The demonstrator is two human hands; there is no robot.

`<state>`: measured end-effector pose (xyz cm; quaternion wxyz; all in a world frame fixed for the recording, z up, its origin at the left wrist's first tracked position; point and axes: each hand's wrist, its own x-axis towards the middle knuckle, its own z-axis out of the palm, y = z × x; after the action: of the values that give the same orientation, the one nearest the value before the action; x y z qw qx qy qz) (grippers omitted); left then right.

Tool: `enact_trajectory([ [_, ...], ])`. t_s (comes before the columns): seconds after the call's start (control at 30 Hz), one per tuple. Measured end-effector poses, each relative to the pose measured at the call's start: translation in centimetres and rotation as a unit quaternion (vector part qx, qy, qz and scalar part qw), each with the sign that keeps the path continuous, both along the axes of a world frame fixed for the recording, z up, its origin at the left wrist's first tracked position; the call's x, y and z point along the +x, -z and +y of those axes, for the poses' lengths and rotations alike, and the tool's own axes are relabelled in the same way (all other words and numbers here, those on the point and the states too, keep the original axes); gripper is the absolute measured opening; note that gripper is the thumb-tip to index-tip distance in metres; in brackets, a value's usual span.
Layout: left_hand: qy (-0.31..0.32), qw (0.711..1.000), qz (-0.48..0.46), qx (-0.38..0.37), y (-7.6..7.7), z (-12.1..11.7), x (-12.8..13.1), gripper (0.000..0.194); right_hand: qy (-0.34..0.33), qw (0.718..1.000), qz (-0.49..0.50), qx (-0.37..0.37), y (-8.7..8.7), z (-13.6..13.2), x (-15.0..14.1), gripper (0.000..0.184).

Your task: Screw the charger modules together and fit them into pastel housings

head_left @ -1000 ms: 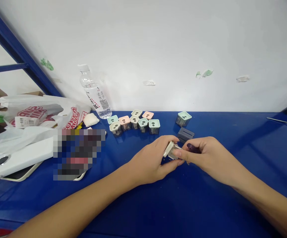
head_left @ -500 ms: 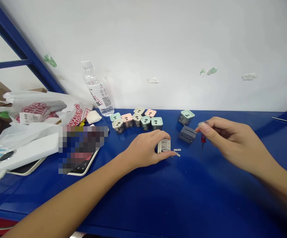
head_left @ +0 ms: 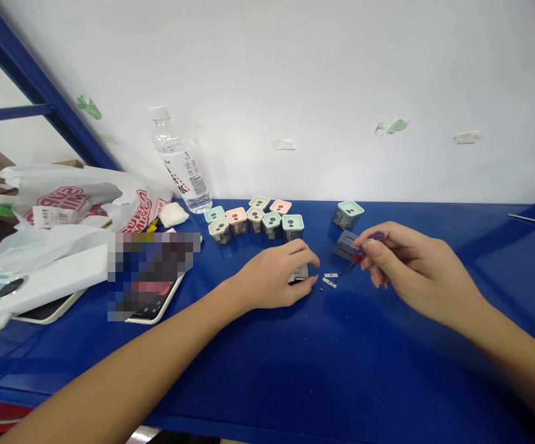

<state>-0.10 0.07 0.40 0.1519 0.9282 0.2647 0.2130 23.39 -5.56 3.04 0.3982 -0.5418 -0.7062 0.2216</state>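
My left hand [head_left: 280,273] rests on the blue table [head_left: 295,370] with its fingers curled over a small clear and white box part [head_left: 299,274]. My right hand [head_left: 406,265] pinches a small red-handled screwdriver [head_left: 357,258] whose tip slants down toward two tiny white metal pieces [head_left: 329,279] lying on the table between the hands. A dark grey block [head_left: 344,244] sits just behind the screwdriver.
A cluster of several small pastel-topped boxes [head_left: 254,223] stands behind my left hand, one more green-topped box [head_left: 348,214] to its right. A water bottle [head_left: 180,166], plastic bags [head_left: 73,203], a white device [head_left: 40,287] and a phone [head_left: 156,305] lie left. A thin tool [head_left: 533,221] lies far right.
The hands came apart: my left hand set the small box part down on the table, two tiny pieces now lie beside it, and my right hand lowered the screwdriver toward them.
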Motion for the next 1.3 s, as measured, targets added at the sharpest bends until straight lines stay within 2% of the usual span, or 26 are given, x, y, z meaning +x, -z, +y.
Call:
enact_trajectory([
  [0.27,0.002,1.000,0.010,-0.003,0.4,-0.3,0.3,0.020,0.008,1.000,-0.005,0.022,-0.2,-0.3,0.0,0.045],
  [0.47,0.001,1.000,0.019,0.025,0.5,-0.7,0.7,0.025,0.010,1.000,0.003,0.014,-0.3,-0.2,-0.3,0.046],
  [0.83,-0.047,0.998,0.030,0.024,0.5,-0.9,1.1,0.033,0.009,1.000,-0.029,-0.002,-0.3,0.0,-0.1,0.048],
  [1.3,0.007,0.999,0.027,0.030,0.8,-1.2,1.7,0.023,0.003,1.000,-0.011,0.016,-0.9,-0.5,-0.2,0.046],
])
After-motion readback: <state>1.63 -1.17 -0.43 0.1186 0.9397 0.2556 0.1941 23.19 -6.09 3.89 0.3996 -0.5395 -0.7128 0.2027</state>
